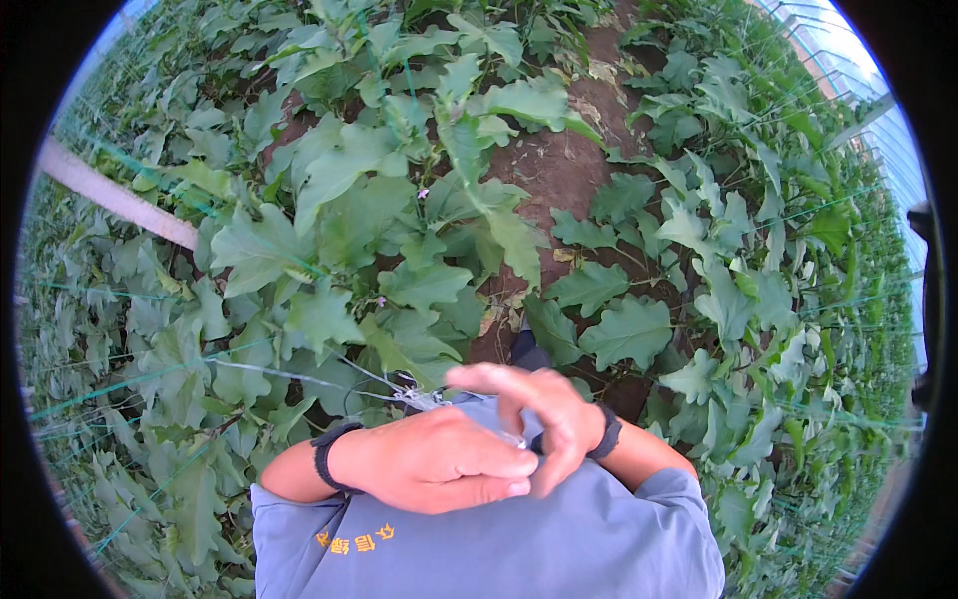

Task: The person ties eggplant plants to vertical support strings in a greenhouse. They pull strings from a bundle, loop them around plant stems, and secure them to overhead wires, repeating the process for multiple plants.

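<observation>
Both of my hands are close together in front of my grey-blue shirt [479,531], each with a dark band at the wrist. My left hand [441,460] has its thumb and fingertips pressed together; what they may pinch cannot be made out. Beside its fingertips, my right hand [542,419] is blurred, with its index finger stretched out and its thumb side apart. A small shiny, clear piece [516,440] shows between the two hands. Just beyond my left hand lies a tangled bunch of pale strings [419,397], with strands running off to the left.
Leafy eggplant plants [419,284] with small purple flowers [423,193] stand close ahead and on both sides. A bare soil path [554,172] runs between rows. Green support strings [112,389] cross the leaves at the left, below a pale post [120,195]. Greenhouse film [846,52] shows at upper right.
</observation>
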Tool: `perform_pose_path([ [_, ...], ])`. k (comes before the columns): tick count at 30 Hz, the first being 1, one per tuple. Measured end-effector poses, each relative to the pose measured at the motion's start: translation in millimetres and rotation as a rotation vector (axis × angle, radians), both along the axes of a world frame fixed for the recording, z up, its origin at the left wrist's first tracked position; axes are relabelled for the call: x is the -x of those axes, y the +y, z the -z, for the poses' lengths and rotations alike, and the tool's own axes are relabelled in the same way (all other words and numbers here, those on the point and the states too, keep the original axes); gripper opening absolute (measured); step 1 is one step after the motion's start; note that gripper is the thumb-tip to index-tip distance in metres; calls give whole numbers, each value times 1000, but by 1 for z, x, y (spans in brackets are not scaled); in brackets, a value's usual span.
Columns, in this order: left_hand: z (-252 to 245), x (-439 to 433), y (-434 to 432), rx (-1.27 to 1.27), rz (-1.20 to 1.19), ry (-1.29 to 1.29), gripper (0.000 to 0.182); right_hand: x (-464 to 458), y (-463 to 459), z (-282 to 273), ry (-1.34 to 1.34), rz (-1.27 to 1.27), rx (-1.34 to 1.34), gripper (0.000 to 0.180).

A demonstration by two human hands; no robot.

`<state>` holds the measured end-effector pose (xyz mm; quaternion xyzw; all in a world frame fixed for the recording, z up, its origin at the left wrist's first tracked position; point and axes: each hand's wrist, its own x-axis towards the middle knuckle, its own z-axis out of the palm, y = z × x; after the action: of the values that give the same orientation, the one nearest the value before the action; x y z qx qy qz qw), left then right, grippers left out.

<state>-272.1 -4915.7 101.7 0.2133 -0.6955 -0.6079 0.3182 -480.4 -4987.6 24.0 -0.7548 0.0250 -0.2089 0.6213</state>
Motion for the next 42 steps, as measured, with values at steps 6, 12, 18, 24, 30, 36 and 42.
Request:
perform_pose_path([
  [6, 25, 53, -117, -34, -260, 104, 15, 40, -118, 42, 99, -82, -29, 41],
  [12, 57, 50, -177, -564, -909, 943, 24, 122, -254, 102, 388, 150, -547, 27],
  [18, 74, 38, -173, -220, -1054, 729, 29, 104, -353, 174, 491, 266, -490, 27],
  [24, 75, 21, -186, -616, -1236, -119, 19, -12, -398, 229, 349, 145, -299, 40],
  [30, 126, -5, -191, -705, -1364, -345, 23, -131, -415, 261, 423, 273, -207, 55],
  [36, 149, -22, -184, -757, -1557, -327, 23, -216, -432, 269, 460, 244, -371, 70],
  [42, 156, -24, -240, -699, -1688, -470, 22, -260, -492, 289, 484, 255, -104, 62],
])
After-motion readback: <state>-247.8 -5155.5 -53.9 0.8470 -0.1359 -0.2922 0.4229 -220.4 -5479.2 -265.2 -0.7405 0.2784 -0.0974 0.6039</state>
